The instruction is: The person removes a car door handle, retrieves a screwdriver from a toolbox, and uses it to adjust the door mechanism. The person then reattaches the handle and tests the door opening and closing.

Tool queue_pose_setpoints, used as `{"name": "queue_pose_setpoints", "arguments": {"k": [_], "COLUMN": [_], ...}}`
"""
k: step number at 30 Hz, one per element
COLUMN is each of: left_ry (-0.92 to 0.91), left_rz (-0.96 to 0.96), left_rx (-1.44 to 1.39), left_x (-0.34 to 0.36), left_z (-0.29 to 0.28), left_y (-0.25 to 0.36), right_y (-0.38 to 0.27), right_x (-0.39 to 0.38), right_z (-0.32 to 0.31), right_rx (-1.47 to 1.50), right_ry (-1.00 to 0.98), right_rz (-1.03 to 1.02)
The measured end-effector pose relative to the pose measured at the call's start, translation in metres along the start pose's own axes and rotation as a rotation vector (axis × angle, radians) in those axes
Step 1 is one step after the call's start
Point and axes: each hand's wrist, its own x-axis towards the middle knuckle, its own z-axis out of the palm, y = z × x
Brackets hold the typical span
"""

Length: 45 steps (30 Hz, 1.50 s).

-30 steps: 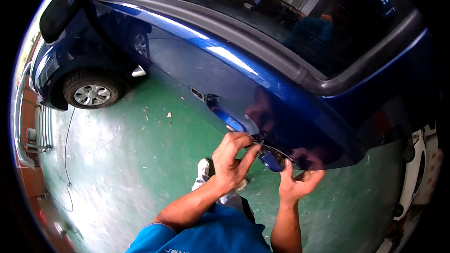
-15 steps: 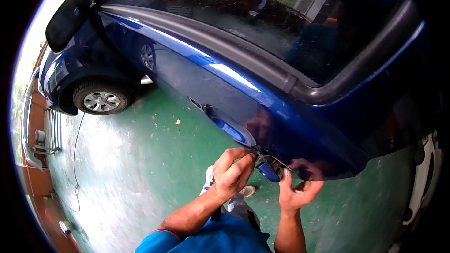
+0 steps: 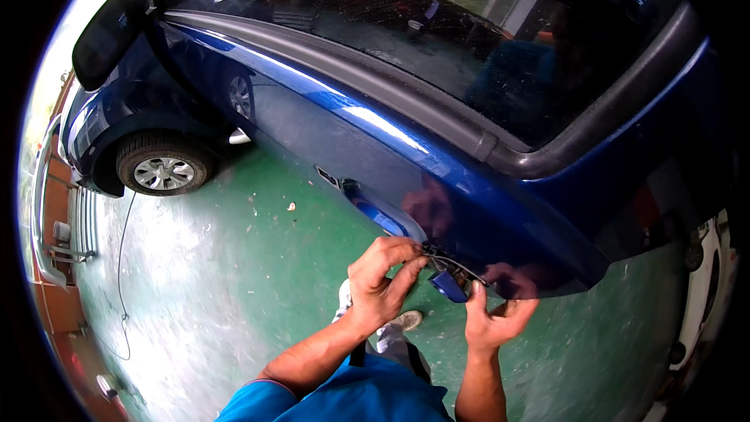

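A dark blue car door (image 3: 351,141) slants across the view, with its blue door handle (image 3: 379,217) near the middle. My left hand (image 3: 383,277) is closed in a pinch at the handle's near end, against dark fittings and a thin black strip (image 3: 455,260); what lies between its fingertips is too small to make out. A small blue handle end cap (image 3: 448,286) sits tilted off the door beside the strip. My right hand (image 3: 496,320) has its thumb tip against the cap's right end, fingers curled by the door edge and partly hidden.
Ahead on the left are a black side mirror (image 3: 105,39) and the car's front wheel (image 3: 162,170). A thin cable (image 3: 123,266) runs along the green floor (image 3: 266,281). A metal rack (image 3: 48,203) stands far left, and a white car (image 3: 698,297) at far right.
My left hand shifts slightly and its fingers spread a little from their tighter curl, the fingertips staying at the handle's end. The right hand and the blue cap hardly move.
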Motion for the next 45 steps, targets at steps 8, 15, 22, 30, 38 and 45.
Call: {"name": "queue_pose_setpoints", "arguments": {"k": [8,15,22,30,38,45], "left_ry": [-0.015,0.058,0.086,0.018,-0.117,-0.106], "left_rz": [-0.034,-0.109,-0.151,-0.129,-0.136,-0.119], "left_rx": [-0.007,-0.035,-0.085,0.023,0.035,0.105], "left_x": [0.007,-0.004,-0.009,0.002,0.005,0.008], "left_z": [0.002,0.015,0.022,0.011,-0.004,0.000], "left_y": [0.000,-0.001,0.004,0.007,0.000,0.000], "right_y": [-0.003,-0.002,-0.003,-0.002,-0.002,-0.005], "right_x": [0.003,0.004,0.004,-0.001,-0.002,0.000], "right_z": [-0.003,-0.001,-0.003,-0.007,-0.013,-0.011], "right_rx": [0.005,0.013,0.040,0.078,0.034,0.007], "right_ry": [-0.002,0.004,-0.008,-0.005,-0.060,0.045], "right_rz": [-0.006,-0.012,-0.007,0.033,0.012,-0.010]}}
